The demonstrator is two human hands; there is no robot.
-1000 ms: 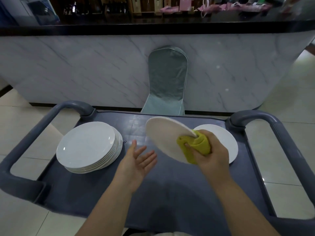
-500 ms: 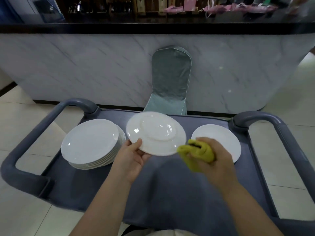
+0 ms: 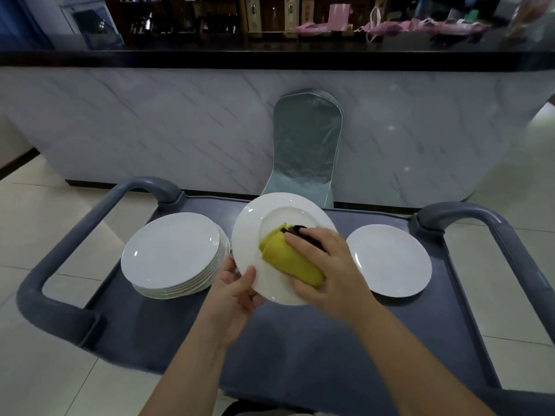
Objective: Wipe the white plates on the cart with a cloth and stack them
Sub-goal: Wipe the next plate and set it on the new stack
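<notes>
– Plate in the middle: what are the fingers doing to it?
– The left thumb lies over its near-left rim. The other left fingers go underneath, out of sight. So the left hand pinches the plate by that edge.
– And the right hand?
– Its fingers curl over a folded yellow cloth, with the thumb at the near end. They press the cloth onto the plate's face, right of centre. A dark patch shows at the cloth's far end; I cannot tell what it is.
– Where is the plate, then?
– Held up above the cart, about midway along it. Its far rim overlaps the foot of a chair.
– What lies to either side?
– On the left, a stack of white plates sits on the cart top, just beside the held plate's left rim. On the right, a single plate lies flat on the cart, near the right hand.
– Further out?
– Grey handles curve up at the cart's left and right ends. The chair stands beyond the far edge in a pale cover, against a marble-fronted counter with a dark top. Bottles and pink things sit behind that, too blurred to name. Pale floor tiles show on both sides.
</notes>
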